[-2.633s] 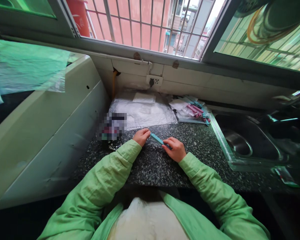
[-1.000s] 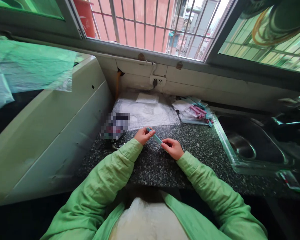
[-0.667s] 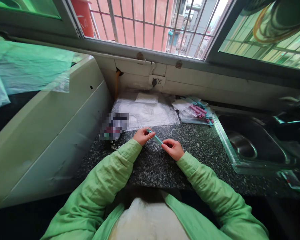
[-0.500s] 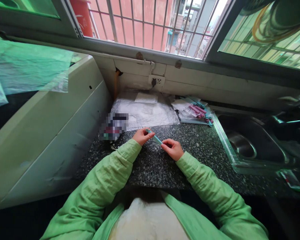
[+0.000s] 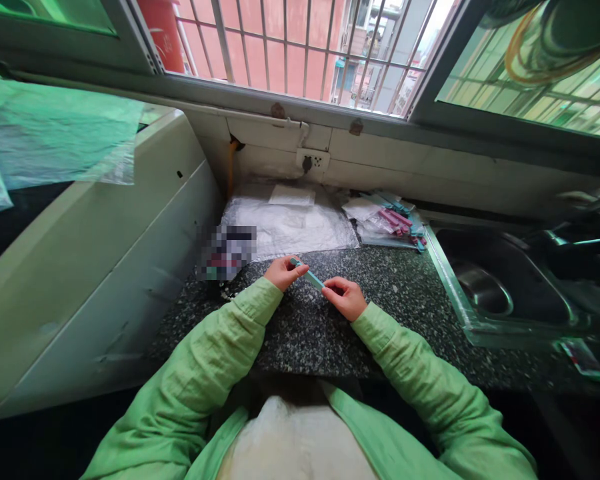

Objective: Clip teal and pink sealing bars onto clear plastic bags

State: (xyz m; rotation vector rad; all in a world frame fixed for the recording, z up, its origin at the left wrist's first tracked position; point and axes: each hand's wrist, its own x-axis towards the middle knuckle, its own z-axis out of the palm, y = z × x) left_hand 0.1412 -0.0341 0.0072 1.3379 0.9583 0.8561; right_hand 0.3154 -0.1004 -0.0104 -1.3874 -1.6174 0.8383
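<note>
Head view, left hand: your left hand (image 5: 281, 273) is closed, pinching the far end of a slim, straight light-blue strip (image 5: 315, 279).
Right hand: your right hand (image 5: 347, 299) pinches the near end.
Strip: slanted between your 2 hands, over the black speckled stone desk (image 5: 320, 347).
Beyond: a crinkled clear plastic sheet (image 5: 305, 235).

A head-worn camera looked forward and down past the wearer's chest (image 5: 293, 440), taking in left hand (image 5: 281, 274), right hand (image 5: 349, 299), counter (image 5: 310, 350) and, farther off, barred window (image 5: 285, 44).
</note>
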